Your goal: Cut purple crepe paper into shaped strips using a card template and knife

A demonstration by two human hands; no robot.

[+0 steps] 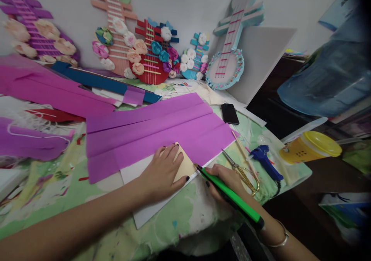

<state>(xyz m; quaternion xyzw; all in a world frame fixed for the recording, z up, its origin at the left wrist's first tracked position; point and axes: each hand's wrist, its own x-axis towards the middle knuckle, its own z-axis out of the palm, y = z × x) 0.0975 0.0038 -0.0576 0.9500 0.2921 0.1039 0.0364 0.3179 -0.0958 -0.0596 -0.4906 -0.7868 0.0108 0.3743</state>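
Observation:
My left hand [165,170] lies flat with fingers spread, pressing on a pale yellow card [185,163]. Under the card are a white sheet [150,214] and a large piece of purple paper [156,126] with long creases. In my right hand [224,180] is a green utility knife [232,197], its tip at the right corner of the yellow card. Just right of that hand lie gold-handled scissors [242,172], points toward the paper. A thin wooden stick [243,151] rests beyond them.
A blue glue gun [266,162] and a yellow-lidded cup [310,147] stand at the right. A black phone [230,114] lies behind the paper. Decorated model guitars [150,52] lean on the wall. Magenta paper [58,93] and white string [40,122] are at left.

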